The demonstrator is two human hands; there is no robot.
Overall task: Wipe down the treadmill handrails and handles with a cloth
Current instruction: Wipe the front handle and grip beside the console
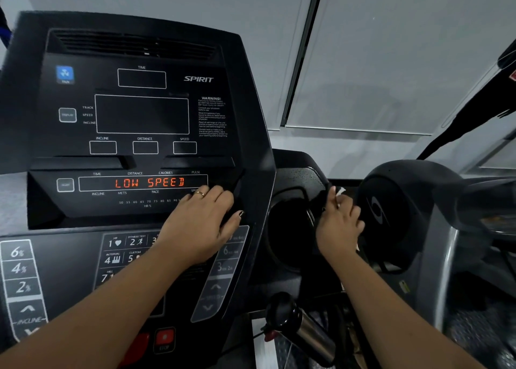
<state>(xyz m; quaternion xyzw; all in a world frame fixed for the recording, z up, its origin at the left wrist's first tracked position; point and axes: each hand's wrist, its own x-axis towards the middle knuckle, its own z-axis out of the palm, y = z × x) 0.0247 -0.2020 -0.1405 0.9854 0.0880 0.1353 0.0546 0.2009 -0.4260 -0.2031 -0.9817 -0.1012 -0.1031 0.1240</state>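
The black treadmill console (145, 111) fills the left half of the head view, its display reading LOW SPEED. My left hand (201, 223) rests flat on the console's lower right part, fingers spread over the panel edge. My right hand (339, 223) reaches into the dark cup-holder recess (290, 229) on the console's right wing. Its fingers are curled round a white cloth (341, 192), of which only small corners show above and below the hand. A black and metal grip handle (304, 326) sticks out below the console, between my forearms.
A second black machine (396, 209) stands close on the right with a grey upright (438, 257). The keypad (120, 254) and a red stop button (164, 338) lie under my left forearm. Grey window blinds (391, 61) hang behind.
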